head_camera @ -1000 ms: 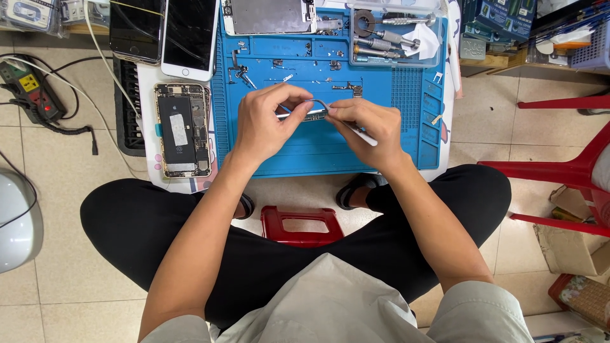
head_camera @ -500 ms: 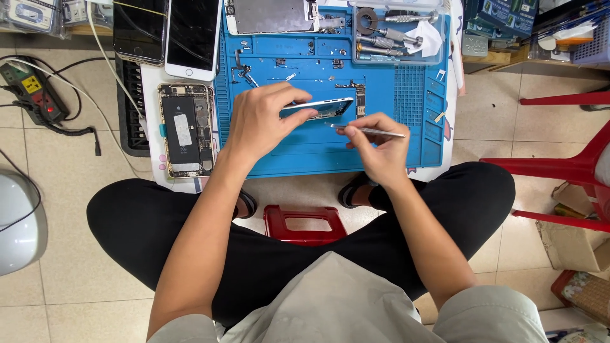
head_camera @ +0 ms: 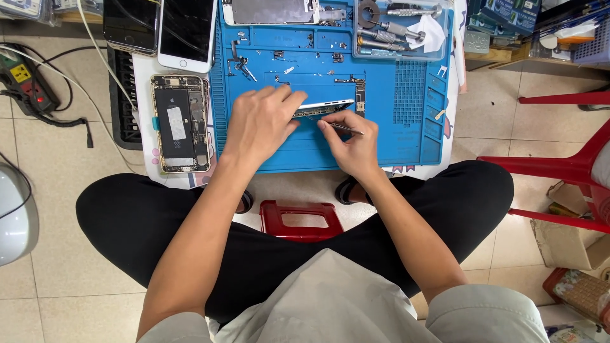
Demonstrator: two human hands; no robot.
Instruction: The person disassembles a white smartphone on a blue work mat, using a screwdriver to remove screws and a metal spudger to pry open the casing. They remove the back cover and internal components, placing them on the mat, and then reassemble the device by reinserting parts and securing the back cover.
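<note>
- We see the left hand [head_camera: 262, 127] over the blue work mat [head_camera: 406, 136], fingers curled and pinching the left end of a thin phone screen panel [head_camera: 325, 106], which it holds on edge just above the mat.
- The panel sits mid-mat, its silver edge toward the camera, running left to right between the two hands.
- The right hand [head_camera: 354, 147] is just right of and below the panel, thumb and fingers pressed together on a slim metal tool [head_camera: 346, 128], probably tweezers.
- The tool lies nearly flat; its left end is by the panel's lower edge, and we cannot tell if it touches.
- Small screws and brackets [head_camera: 241, 63] lie scattered on the upper part of the mat.
- A tray of screwdrivers [head_camera: 397, 28] with a white cloth sits at the mat's top right.
- An opened phone body [head_camera: 180, 124] with its black battery showing lies just left of the mat.
- A white phone [head_camera: 186, 32] and a dark phone [head_camera: 130, 24] lie face up above the opened one.
- A power strip [head_camera: 25, 79] with cables is on the tiled floor, far left.
- A red stool [head_camera: 298, 219] shows between the person's crossed legs.
- A red plastic chair [head_camera: 565, 168] stands to the right.
</note>
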